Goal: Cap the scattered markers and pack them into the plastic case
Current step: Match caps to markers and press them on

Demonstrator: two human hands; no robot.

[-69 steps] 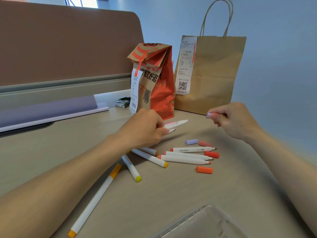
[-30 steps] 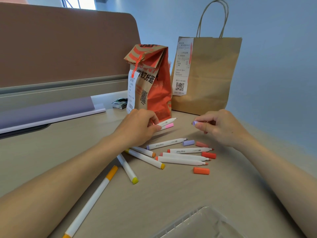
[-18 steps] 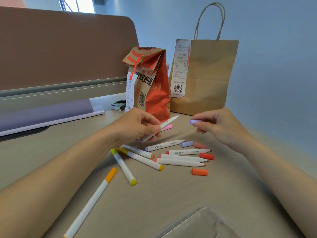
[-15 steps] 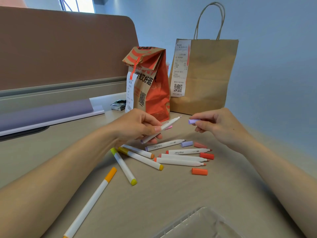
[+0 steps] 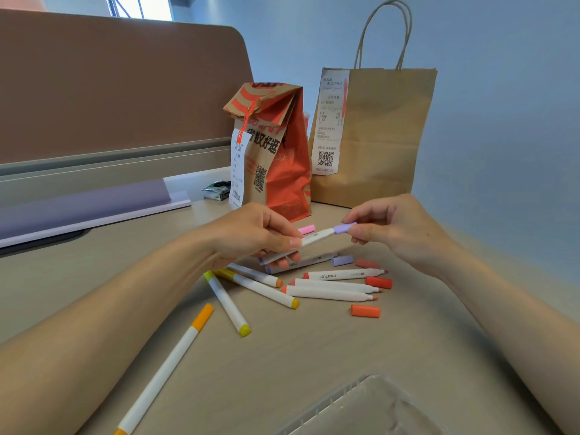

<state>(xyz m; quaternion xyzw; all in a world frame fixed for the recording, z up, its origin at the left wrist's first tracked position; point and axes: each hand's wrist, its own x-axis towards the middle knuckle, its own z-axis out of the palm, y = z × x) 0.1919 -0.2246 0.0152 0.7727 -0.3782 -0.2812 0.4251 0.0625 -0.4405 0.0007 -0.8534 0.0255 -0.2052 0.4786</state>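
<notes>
My left hand (image 5: 254, 233) grips a white marker (image 5: 315, 237) above the desk, tip pointing right. My right hand (image 5: 392, 227) pinches a purple cap (image 5: 343, 228) that sits against the marker's tip. Below lie several white markers: three uncapped red-tipped ones (image 5: 339, 285), a purple one (image 5: 301, 263), yellow-ended ones (image 5: 260, 287) and an orange-capped one (image 5: 166, 368). Loose caps lie among them: purple (image 5: 342, 260), red (image 5: 378, 282), orange (image 5: 365, 310) and a pink one (image 5: 306, 229). The clear plastic case (image 5: 361, 409) shows at the bottom edge.
A red-printed paper bag (image 5: 276, 152) and a brown handled paper bag (image 5: 379, 136) stand behind the markers. A brown partition (image 5: 119, 86) runs along the back left, with a purple ledge (image 5: 84, 202) below it and a small dark packet (image 5: 216, 189).
My left hand picked a white marker off the desk and raised it. My right hand brought the purple cap leftward onto the marker's tip.
</notes>
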